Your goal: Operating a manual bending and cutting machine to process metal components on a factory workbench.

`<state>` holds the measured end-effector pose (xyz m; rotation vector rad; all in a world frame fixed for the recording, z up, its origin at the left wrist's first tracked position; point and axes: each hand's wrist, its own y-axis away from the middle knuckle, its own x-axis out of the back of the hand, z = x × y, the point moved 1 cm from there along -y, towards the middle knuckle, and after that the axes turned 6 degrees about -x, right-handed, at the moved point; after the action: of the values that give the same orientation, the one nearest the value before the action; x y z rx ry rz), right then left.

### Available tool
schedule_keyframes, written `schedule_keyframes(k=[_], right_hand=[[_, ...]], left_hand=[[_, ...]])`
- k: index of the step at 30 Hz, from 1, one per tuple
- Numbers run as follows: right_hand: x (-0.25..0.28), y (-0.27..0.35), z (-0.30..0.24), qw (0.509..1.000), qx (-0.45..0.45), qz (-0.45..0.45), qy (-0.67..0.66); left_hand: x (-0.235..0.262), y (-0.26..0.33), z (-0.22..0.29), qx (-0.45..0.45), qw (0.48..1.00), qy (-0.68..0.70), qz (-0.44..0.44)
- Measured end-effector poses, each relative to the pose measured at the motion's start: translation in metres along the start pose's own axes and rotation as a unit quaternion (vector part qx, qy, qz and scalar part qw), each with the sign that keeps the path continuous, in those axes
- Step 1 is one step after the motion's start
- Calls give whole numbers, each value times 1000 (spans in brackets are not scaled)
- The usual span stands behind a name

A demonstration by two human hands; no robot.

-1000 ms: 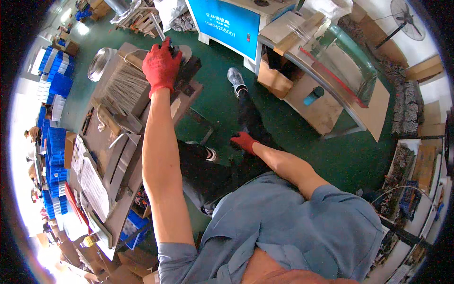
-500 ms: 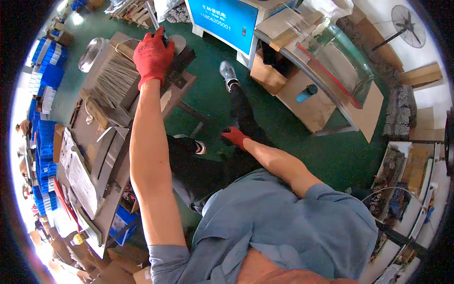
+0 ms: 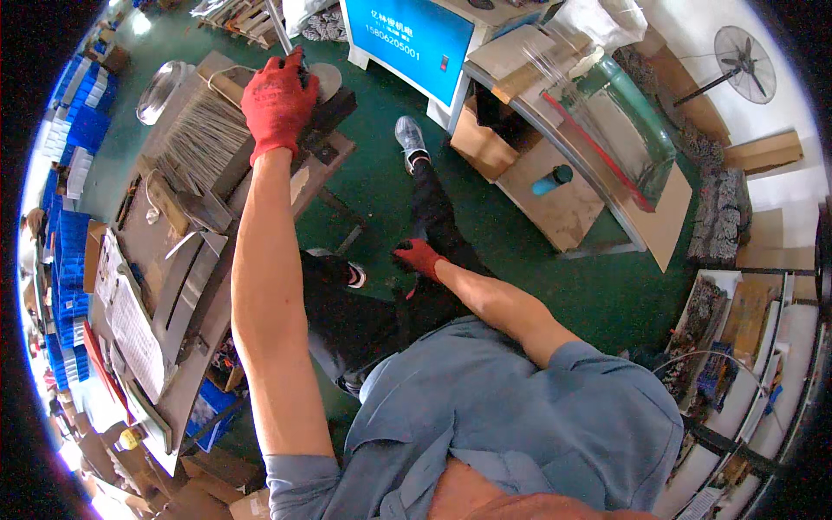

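My left hand (image 3: 279, 102), in a red glove with dark fingertips, is wrapped around the lower end of a long metal bar (image 3: 277, 28) that slants up from the workbench's far end. A pale round disc (image 3: 326, 82) and a dark metal block (image 3: 334, 111) sit just right of it. A bundle of thin straight rods or wires (image 3: 201, 139) lies on the bench to its left. My right hand (image 3: 420, 258), also red-gloved, hangs low in front of my thigh with its fingers curled in. Whatever those fingers may hold is hidden.
Papers (image 3: 137, 325) and flat metal strips (image 3: 195, 282) cover the workbench's near part. A blue machine panel (image 3: 407, 48) stands ahead. At right is a table with clear plastic film (image 3: 611, 130) and a blue cup (image 3: 552, 180) below. Blue boxes (image 3: 74, 243) line the left; a fan (image 3: 743, 65) stands far right.
My right hand has shifted slightly left and down toward my thigh. The left hand keeps its hold on the bar. The view has turned a little.
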<state>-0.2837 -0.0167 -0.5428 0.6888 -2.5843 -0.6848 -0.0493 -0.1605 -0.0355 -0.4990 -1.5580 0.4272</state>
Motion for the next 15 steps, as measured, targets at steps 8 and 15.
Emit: schedule_keyframes(k=[8,15], right_hand=[[8,38,-52,992,-55,-112,4],[-2,19,-26,993,-46,-76,74]], left_hand=[[-2,10,-11,17,999,-15,-27],[4,10,-7,17,1000,-6,-21]])
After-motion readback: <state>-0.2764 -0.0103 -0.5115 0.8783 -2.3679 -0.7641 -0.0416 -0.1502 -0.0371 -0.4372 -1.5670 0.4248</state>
